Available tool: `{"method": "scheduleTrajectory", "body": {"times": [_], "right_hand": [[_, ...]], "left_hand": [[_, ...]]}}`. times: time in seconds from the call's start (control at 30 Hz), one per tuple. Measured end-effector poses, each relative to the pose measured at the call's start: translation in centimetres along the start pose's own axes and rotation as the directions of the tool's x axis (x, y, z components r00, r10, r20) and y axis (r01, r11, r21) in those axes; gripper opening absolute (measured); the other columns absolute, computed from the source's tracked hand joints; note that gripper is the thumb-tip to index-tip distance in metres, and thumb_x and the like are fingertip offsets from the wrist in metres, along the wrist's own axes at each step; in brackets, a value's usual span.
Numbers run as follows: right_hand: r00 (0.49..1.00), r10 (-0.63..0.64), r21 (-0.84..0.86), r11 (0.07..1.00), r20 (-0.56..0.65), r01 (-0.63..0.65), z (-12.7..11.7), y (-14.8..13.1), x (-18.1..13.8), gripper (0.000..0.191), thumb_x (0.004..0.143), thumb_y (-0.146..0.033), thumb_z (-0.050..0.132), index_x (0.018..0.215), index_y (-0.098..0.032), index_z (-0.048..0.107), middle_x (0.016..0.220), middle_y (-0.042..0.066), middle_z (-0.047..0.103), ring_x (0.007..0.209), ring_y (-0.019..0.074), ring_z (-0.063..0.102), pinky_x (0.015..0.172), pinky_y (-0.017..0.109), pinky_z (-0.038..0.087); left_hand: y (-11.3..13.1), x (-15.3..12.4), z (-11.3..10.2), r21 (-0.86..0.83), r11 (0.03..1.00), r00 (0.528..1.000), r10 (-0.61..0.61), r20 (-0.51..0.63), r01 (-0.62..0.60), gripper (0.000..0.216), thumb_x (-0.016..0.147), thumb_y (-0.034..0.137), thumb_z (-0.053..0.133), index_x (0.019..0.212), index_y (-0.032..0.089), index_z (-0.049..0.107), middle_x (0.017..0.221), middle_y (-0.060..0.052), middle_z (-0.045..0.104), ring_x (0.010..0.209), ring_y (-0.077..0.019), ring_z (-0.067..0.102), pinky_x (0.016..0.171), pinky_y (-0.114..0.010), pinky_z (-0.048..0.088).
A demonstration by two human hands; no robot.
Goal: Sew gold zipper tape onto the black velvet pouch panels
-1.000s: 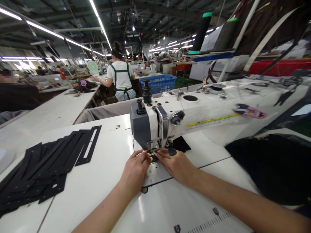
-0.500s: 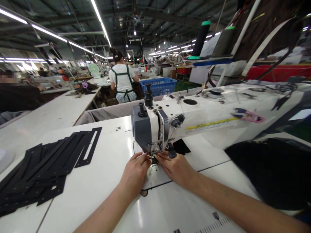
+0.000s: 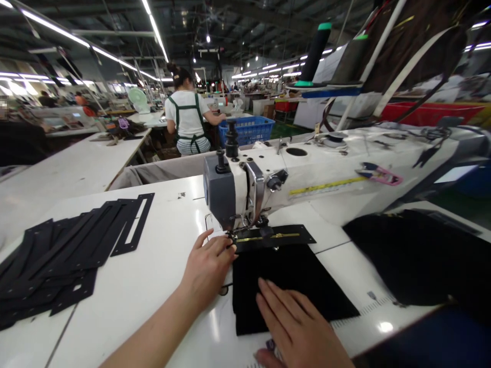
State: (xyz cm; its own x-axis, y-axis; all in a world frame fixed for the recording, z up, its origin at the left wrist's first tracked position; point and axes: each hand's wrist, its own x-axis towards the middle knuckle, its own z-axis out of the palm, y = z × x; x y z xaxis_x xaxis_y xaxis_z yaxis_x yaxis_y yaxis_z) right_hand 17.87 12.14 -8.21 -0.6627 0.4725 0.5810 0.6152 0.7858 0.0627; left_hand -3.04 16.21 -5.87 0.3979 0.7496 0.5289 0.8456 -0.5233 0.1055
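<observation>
A white sewing machine (image 3: 241,189) stands before me. Under its presser foot lies a black strip (image 3: 307,234) with a gold-toothed zipper (image 3: 286,235) along its slot. A black fabric panel (image 3: 291,276) spreads from the strip toward me. My left hand (image 3: 207,263) is at the strip's left end by the needle, with its thumb and fingers closed on that edge. My right hand (image 3: 297,324) rests flat on the panel's near part, fingers stretched out. The strip's left end is partly hidden by my left fingers.
Black slotted strips (image 3: 65,250) lie in an overlapping pile on the table's left. More black fabric (image 3: 414,255) is at the right. Thread snips (image 3: 379,174) rest on the machine arm. Beyond stand a blue basket (image 3: 249,130) and a person in an apron (image 3: 187,117).
My right hand has left the presser foot and come down toward me, onto the panel. The black panel and zippered strip now show spread out. My left hand stays near the needle.
</observation>
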Motion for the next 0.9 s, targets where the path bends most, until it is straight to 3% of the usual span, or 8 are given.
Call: {"method": "scheduleTrajectory", "body": {"times": [0.1,0.3,0.43,0.7,0.83,0.9], "right_hand": [[0.998,-0.045,-0.021,0.999,0.032,0.046,-0.6,-1.0,-0.8,0.039,0.091,-0.033,0.036,0.105,-0.009,0.062,0.114,0.014,0.059,0.105,0.0234,0.053,0.082,0.035,0.039],[0.989,0.123,0.104,0.986,0.087,-0.132,-1.2,-0.1,0.2,0.031,0.091,-0.022,0.036,0.106,-0.012,0.062,0.116,0.010,0.058,0.106,0.0218,0.052,0.087,0.039,0.037],[0.993,0.078,0.123,0.988,0.092,-0.089,-1.2,0.2,0.3,0.032,0.090,-0.016,0.034,0.106,-0.009,0.061,0.115,0.012,0.059,0.105,0.0233,0.052,0.084,0.039,0.040],[0.999,0.023,0.143,0.989,0.029,-0.027,-1.3,0.9,-0.4,0.030,0.091,-0.019,0.036,0.103,-0.008,0.061,0.110,0.014,0.060,0.100,0.0249,0.053,0.079,0.038,0.044],[0.999,-0.031,0.158,0.987,-0.010,0.032,-1.2,2.6,-0.2,0.028,0.086,-0.008,0.036,0.089,-0.007,0.064,0.092,0.014,0.062,0.085,0.0247,0.054,0.073,0.039,0.045],[0.999,0.002,0.221,0.975,0.051,-0.013,-1.5,3.5,0.6,0.027,0.084,-0.006,0.037,0.082,-0.011,0.063,0.081,0.010,0.061,0.077,0.0217,0.053,0.069,0.037,0.046]], "left_hand": [[-0.3,0.0,0.5,-0.021,1.000,1.000,0.012,0.010,-0.011,0.018,0.089,0.017,0.044,0.090,0.019,0.062,0.092,-0.003,0.065,0.085,-0.0165,0.060,0.089,-0.039,0.040],[0.1,-0.2,0.9,0.014,1.000,0.998,0.014,0.060,-0.015,0.018,0.086,0.015,0.047,0.096,0.014,0.061,0.095,-0.009,0.062,0.090,-0.0212,0.057,0.082,-0.039,0.044],[0.5,-0.2,0.8,0.031,0.999,0.996,0.007,0.089,-0.010,0.020,0.085,0.012,0.046,0.099,0.014,0.060,0.096,-0.010,0.061,0.093,-0.0219,0.056,0.086,-0.040,0.042],[0.1,0.1,0.4,0.030,0.999,0.999,-0.022,0.046,0.020,0.017,0.085,0.014,0.045,0.092,0.016,0.061,0.089,-0.007,0.060,0.086,-0.0205,0.056,0.077,-0.036,0.046],[2.4,1.1,-1.6,-0.048,0.998,0.995,-0.024,0.094,0.029,0.016,0.085,0.027,0.051,0.083,0.019,0.065,0.087,-0.006,0.063,0.081,-0.0196,0.059,0.078,-0.038,0.046],[4.6,1.3,-2.2,-0.113,0.994,0.984,0.025,0.179,-0.004,0.029,0.076,0.041,0.061,0.095,0.018,0.064,0.098,-0.009,0.064,0.089,-0.0236,0.059,0.082,-0.042,0.046]]}}
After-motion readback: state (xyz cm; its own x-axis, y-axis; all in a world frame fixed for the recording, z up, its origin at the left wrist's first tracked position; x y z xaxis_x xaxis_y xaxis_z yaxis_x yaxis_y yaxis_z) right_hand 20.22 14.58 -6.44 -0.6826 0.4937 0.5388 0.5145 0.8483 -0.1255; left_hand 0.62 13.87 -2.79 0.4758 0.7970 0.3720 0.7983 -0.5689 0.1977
